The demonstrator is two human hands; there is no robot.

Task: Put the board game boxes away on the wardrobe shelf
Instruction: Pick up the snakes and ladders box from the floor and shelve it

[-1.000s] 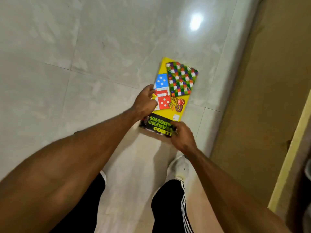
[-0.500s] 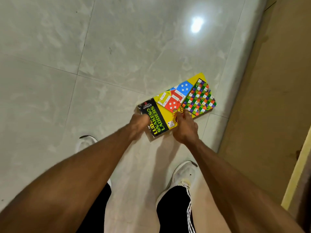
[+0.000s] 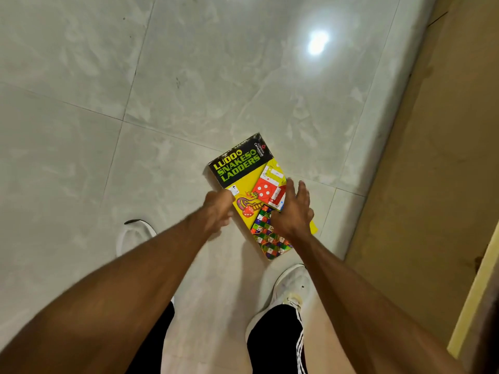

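I hold the game box [image 3: 244, 172] flat above the tiled floor [image 3: 81, 130], its black title end pointing to about eleven o'clock from me. My left hand [image 3: 217, 210] is curled around the box's long edge at its nine o'clock side, gripping it. My right hand [image 3: 293, 211] lies spread on the box's face at its four o'clock, fingers [image 3: 295, 188] loose and open, not clamped. My white shoes [image 3: 293, 283] stand below, at six o'clock. A tan wall [image 3: 432, 157] runs along at three o'clock.
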